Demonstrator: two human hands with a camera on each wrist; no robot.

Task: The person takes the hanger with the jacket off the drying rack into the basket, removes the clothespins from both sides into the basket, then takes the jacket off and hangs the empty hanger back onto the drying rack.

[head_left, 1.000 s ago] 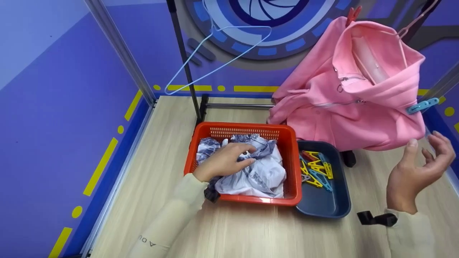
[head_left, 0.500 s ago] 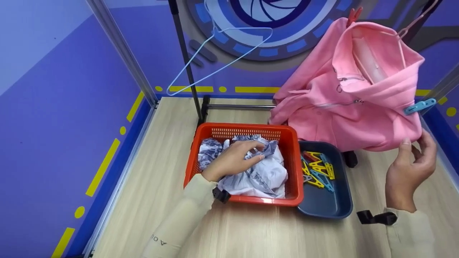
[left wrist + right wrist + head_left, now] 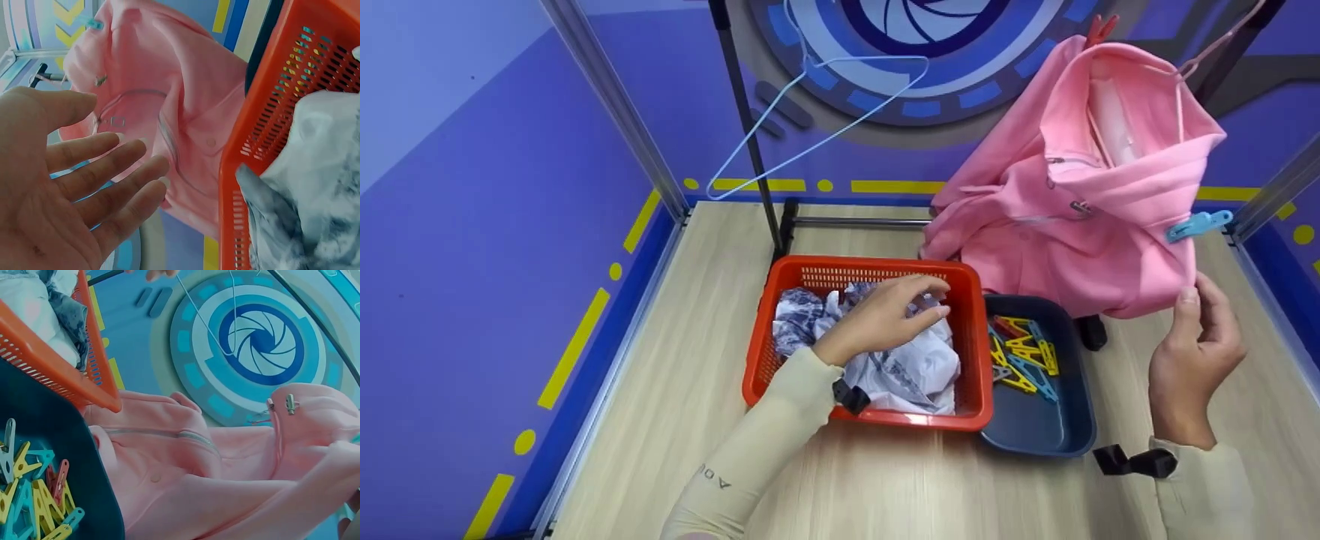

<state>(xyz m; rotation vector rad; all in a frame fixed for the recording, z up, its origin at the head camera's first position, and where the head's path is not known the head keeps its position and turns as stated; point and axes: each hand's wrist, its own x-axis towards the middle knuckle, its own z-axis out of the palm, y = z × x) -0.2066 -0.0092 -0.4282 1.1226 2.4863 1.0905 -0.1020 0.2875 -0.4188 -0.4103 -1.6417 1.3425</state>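
A pink zip-up jacket (image 3: 1080, 247) hangs on a pink hanger (image 3: 1181, 105), with a red clothespin (image 3: 1101, 30) and a blue clothespin (image 3: 1198, 225) clipped to it. My right hand (image 3: 1194, 364) pinches the jacket's lower right edge between thumb and fingers, below the blue clothespin. Only fingertips of that hand show at the right wrist view's edge. Over the red basket (image 3: 877, 421), my left hand (image 3: 885, 319) hovers with relaxed fingers and holds nothing. White and grey patterned clothes (image 3: 915, 371) lie crumpled beneath it. The left wrist view shows this hand (image 3: 73, 185) spread, the jacket beyond.
A dark tray (image 3: 1027, 431) with several yellow, blue, red and grey clothespins (image 3: 1024, 356) stands against the basket's right side. A light blue hanger (image 3: 817, 146) hangs at the back left. Behind the basket are the rack's black post (image 3: 746, 124) and metal base bar (image 3: 862, 223).
My right hand has moved left to the jacket and taken hold of its edge. The jacket's right side has shifted left. My left hand has moved right over the basket.
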